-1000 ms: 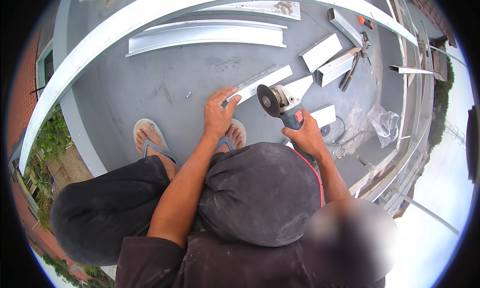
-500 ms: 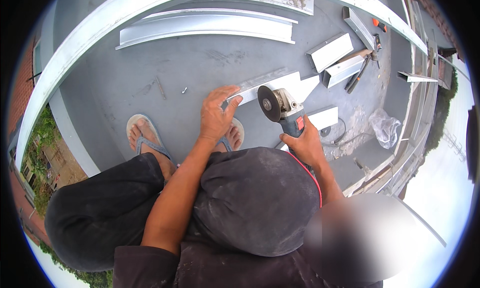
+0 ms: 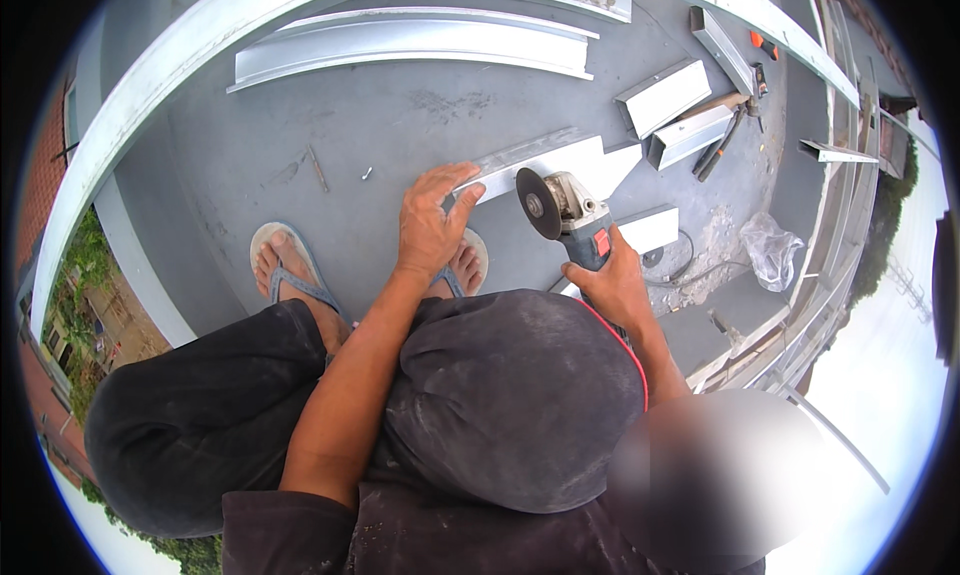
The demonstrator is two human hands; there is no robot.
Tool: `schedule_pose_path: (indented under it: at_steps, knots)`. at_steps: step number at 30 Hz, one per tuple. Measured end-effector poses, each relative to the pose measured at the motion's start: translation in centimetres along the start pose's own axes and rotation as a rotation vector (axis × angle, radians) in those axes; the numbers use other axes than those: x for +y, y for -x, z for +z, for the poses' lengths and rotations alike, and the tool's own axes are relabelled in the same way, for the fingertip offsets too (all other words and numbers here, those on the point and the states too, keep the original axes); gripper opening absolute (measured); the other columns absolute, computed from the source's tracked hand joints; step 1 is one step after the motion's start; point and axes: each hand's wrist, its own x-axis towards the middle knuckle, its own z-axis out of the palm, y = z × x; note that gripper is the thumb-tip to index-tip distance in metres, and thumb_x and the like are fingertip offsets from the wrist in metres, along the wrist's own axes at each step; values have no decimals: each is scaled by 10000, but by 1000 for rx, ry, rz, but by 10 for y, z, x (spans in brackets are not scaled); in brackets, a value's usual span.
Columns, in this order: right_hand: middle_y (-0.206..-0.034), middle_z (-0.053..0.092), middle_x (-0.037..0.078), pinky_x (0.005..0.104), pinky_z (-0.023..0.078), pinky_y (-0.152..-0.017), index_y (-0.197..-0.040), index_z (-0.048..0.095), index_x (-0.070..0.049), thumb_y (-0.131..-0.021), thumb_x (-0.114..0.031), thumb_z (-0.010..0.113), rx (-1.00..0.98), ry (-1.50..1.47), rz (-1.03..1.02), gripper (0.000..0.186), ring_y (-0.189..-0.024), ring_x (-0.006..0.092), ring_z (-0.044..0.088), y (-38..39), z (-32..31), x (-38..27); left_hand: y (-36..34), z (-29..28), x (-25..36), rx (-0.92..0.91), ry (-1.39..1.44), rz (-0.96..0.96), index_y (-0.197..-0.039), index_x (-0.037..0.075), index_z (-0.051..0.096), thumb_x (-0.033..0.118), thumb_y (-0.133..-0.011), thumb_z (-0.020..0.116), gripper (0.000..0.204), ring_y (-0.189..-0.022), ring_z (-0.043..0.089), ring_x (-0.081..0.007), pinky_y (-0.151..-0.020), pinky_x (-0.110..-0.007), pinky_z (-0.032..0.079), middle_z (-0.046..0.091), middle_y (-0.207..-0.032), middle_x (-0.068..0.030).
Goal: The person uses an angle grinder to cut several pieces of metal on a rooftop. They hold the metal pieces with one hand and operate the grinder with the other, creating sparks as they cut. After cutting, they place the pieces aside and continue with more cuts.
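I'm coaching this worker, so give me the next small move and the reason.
Probably draw the right foot back a little: it is in an open sandal, close to the metal channel that the left hand holds at one end, while the right hand grips a grinder whose disc looks bare on the visible side.

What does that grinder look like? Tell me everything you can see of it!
The grinder has a round, dark disc, a silvery, metal-looking head and a dark body with a red patch. Its disc end points away from the person, and the disc's outer face is turned left. The right hand has its grip around the body; the back end is mostly hidden. The disc overlaps a metal bar in the picture; whether they touch, I can't tell.
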Motion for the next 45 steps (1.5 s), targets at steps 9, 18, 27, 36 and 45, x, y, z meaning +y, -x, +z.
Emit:
schedule_pose_path:
  at_steps: [9, 18, 27, 36, 45]
  knots:
    - [-1144, 782, 332, 527, 572, -1003, -1321, 597, 109, -798, -323, 860, 12, 41, 20, 728, -1113, 502, 755, 3, 1, -2, 0, 1, 0, -4, 1, -18, -1254, 79, 843, 398, -1061, 765, 381, -1371, 682, -339, -1180, -489, 490, 813, -1342, -120]
    - [-1160, 780, 323, 523, 567, -1015, -1302, 600, 92, -805, -317, 857, 29, 60, 2, 693, -1133, 494, 751, -1, 5, 3, 1, 2, 2, 36, 17, 7, -1225, 66, 845, 364, -1050, 782, 352, -1312, 711, -343, -1157, -480, 518, 821, -1306, -136]
    - [-1195, 780, 323, 511, 567, -1035, -1394, 585, 113, -813, -298, 855, 26, 23, -42, 761, -1164, 484, 752, 0, 10, -1, 4, 3, 3, 49, 20, -37, -1225, 93, 847, 381, -1053, 776, 344, -1297, 708, -314, -1136, -461, 517, 825, -1289, -100]
    - [-1210, 757, 391, 489, 574, -1052, -1495, 475, 246, -787, -340, 876, 86, 137, 50, 1003, -1181, 496, 756, -7, 21, 11, 5, 5, -1, 80, -39, -13, -1203, 115, 857, 400, -1053, 768, 334, -1256, 721, -304, -1126, -455, 513, 831, -1262, -91]
    - [-1098, 777, 354, 523, 584, -973, -1310, 592, 159, -762, -365, 889, 106, 180, 35, 814, -1064, 507, 768, -8, 20, 12, 2, 6, -6, 94, -53, 29, -1208, 104, 860, 373, -1042, 784, 325, -1213, 732, -324, -1076, -465, 550, 830, -1251, -107]
